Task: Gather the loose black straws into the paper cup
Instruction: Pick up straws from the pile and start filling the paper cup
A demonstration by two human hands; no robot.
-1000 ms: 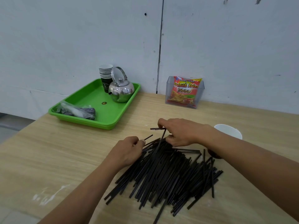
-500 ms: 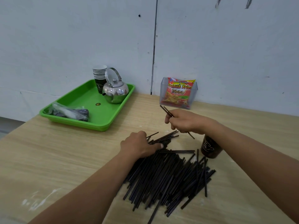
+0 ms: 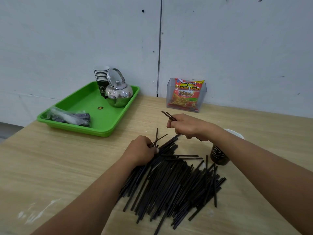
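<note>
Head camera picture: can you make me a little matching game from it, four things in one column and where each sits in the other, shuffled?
1 kettle
2 snack packet
3 paper cup
4 right hand

A beside the straw pile
B on the green tray
C gripping a few straws
D in the clear holder

Pairs: 1-B, 2-D, 3-A, 4-C

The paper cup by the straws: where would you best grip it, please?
I'd grip the paper cup round its dark side wall, coming from the right: it stands upright, and the straw pile crowds its left side.
</note>
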